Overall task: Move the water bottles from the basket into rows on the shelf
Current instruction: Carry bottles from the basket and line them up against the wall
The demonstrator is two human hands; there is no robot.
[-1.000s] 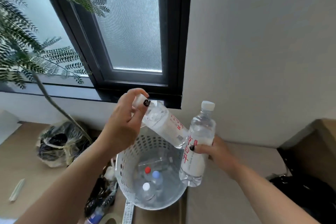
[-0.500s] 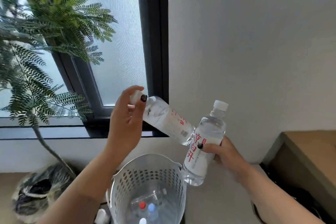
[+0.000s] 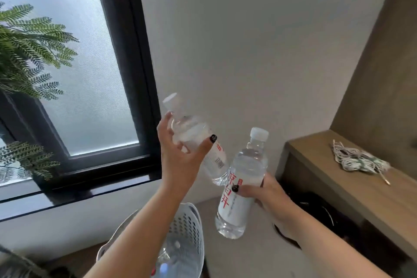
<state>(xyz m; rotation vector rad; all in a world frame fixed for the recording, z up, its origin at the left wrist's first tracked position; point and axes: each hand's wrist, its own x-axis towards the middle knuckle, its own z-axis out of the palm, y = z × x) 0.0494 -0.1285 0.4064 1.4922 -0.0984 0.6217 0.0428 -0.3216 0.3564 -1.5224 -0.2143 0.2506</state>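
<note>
1. Cutting across the basket (image 3: 191, 230), the left forearm hides much of its inside; only the white perforated wall and rim show on the right side, and the lower part runs off the bottom edge.
2. Inside the basket, a white cap and blurred bits of red and blue show through clear plastic (probably more bottles, but how many cannot be told).
3. The tilted bottle (image 3: 198, 140) has its base tucked behind the upright bottle (image 3: 243, 178), so whether the two touch is hard to make out.
4. The shelf (image 3: 352, 178) on the right is cut off by the frame edge; a bundle of white cord (image 3: 358, 160) lies on its wooden top, and the dark space beneath holds black things too dim to name.
5. The left hand (image 3: 180, 156) is raised above the basket, palm toward the camera, fingers curled round the shoulder of the tilted bottle, thumb with a dark nail pressed on its label; the cap points up and to the left.
6. The right hand (image 3: 264, 192) holds the upright bottle at its middle, thumb over the red lettering and fingers wrapped behind, with the cap up and the base hanging free above the pale bench (image 3: 237, 255).
7. Both bottles are in the air, between the basket and the shelf, in front of the white wall (image 3: 248, 52).
8. A dark-framed window (image 3: 90, 74) and green fern leaves (image 3: 29, 52) fill the left.
</note>
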